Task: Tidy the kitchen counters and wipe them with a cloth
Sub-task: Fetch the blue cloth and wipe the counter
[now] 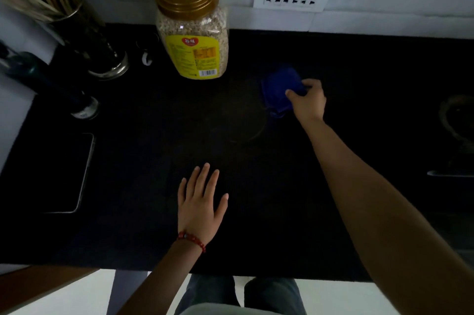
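While the blue cloth [278,89] is gripped by the right hand [307,100] toward the back of the black counter [282,199], with thumb and fingers curled onto its near edge, the likeliest trouble is judged to be a wide sweep to the left; the tall oat jar [191,30] stands near enough that it could be struck and tipped, though its gold lid appears closed; farther left, the chopstick holder [84,32] and the dark bottle [46,79] could be knocked in the same way; a flat tablet-like slab [64,173] at the left edge could be dampened if the cloth is wet, which cannot be told; the left hand [201,202] is laid flat with fingers spread on the counter near its front edge, nothing being held; the cloth itself is seen as a small, crumpled, deep-blue bunch, resting on the surface, its texture being lost in the dim light.
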`<action>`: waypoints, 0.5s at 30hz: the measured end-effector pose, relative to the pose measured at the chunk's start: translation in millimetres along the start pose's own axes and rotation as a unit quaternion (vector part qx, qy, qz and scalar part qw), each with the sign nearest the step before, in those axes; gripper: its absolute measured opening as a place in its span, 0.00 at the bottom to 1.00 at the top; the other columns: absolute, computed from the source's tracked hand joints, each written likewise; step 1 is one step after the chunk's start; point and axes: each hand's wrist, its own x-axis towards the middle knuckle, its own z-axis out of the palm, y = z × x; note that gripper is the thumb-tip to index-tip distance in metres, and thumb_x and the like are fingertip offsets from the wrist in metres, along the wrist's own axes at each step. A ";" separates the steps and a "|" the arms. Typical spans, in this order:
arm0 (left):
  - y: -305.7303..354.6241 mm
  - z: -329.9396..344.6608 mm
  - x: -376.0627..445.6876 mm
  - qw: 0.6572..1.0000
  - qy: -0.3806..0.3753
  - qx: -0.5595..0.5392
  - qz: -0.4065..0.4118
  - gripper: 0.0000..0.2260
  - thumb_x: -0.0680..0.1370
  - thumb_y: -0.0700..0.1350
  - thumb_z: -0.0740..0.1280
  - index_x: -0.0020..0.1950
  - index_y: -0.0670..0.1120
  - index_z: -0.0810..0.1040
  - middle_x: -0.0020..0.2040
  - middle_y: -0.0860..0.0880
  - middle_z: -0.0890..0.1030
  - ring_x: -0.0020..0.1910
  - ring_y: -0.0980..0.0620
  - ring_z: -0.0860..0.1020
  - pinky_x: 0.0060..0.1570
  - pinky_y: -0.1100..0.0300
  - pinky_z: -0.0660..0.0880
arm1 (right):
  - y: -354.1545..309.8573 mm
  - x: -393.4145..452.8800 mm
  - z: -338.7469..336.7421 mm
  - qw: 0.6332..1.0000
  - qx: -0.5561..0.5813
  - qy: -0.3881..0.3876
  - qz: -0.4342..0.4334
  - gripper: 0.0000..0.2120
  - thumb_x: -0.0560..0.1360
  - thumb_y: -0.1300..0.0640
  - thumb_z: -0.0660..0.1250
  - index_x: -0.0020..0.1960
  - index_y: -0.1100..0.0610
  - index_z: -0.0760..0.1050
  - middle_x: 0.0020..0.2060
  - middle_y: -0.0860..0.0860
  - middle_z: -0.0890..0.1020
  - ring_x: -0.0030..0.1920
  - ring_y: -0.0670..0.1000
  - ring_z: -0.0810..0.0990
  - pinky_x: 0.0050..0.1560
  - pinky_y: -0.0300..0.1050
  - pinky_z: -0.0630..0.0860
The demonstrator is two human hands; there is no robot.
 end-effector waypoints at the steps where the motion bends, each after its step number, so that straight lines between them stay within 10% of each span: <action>1: -0.1 -0.6 -0.1 1.000 -0.002 -0.004 0.000 0.29 0.77 0.61 0.39 0.68 0.49 0.66 0.70 0.46 0.70 0.70 0.46 0.67 0.67 0.46 0.60 | 2.2 -10.3 -1.7 1.000 0.008 0.017 0.011 0.23 0.72 0.56 0.68 0.65 0.57 0.66 0.63 0.55 0.74 0.58 0.51 0.75 0.47 0.36 0.70; 15: 34.8 2.1 0.9 0.984 0.002 -0.124 0.125 0.19 0.73 0.49 0.60 0.60 0.42 0.75 0.67 0.37 0.71 0.69 0.37 0.66 0.67 0.39 0.63 | 101.7 -185.1 -111.2 0.972 0.149 0.136 0.117 0.15 0.71 0.63 0.68 0.57 0.56 0.73 0.49 0.50 0.77 0.50 0.50 0.77 0.52 0.46 0.76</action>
